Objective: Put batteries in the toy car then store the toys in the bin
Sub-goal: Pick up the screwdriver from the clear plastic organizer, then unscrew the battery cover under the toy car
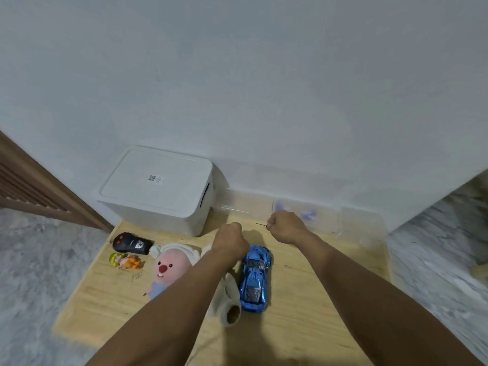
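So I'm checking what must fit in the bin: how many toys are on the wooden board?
4: blue car centre, pink plush left of it, small figure and black remote far left. Arms may hide more.

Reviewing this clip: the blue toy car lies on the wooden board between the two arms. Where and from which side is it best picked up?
Probably across its body at mid-length, from above. The blue toy car stands on its wheels, long and narrow, nose toward the camera. Its right flank is open board; the left forearm and plush toy crowd its left. The right hand pinches a thin tool, so it isn't free.
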`<state>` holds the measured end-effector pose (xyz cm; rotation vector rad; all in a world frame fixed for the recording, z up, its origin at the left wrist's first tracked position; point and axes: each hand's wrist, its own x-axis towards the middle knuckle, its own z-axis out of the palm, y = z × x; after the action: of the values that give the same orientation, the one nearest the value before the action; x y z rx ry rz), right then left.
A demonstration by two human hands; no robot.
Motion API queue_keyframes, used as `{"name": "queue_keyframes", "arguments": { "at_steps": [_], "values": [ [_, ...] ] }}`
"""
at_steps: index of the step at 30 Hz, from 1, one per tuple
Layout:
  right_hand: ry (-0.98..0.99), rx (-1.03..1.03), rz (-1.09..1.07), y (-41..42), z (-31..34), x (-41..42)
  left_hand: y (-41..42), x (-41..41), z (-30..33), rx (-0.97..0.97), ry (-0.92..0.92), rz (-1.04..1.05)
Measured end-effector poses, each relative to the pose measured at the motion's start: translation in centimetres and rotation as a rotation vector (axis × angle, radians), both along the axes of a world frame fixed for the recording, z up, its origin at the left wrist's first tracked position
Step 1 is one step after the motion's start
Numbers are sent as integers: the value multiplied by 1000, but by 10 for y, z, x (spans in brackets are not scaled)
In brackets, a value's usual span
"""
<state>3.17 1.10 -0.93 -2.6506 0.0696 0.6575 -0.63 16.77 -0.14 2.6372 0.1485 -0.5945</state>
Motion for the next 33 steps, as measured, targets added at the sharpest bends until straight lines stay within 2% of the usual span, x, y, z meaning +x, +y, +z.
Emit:
{"name": "queue_keyframes", "arguments": {
  "at_steps": [4,12,16,24,30,33],
  "values": [
    [-40,105,-4,-19,3,-18,-24,-25,-2,33,42,-12],
    [-162,312,-14,-59,-3,-53,-63,-61,-14,225,94,-44],
    [-170,378,-90,-69,-13,-70,-70,-76,-26,194,116,52],
    [-230,421,-158,-90,-19,-84,-77,-85,-40,227,71,104],
    [-251,411,-243,-105,-12,-82,-83,-84,-40,72,19,138],
    [-269,460,-328,-109,-3,-78,-86,-77,-34,-176,-44,268]
  ]
}}
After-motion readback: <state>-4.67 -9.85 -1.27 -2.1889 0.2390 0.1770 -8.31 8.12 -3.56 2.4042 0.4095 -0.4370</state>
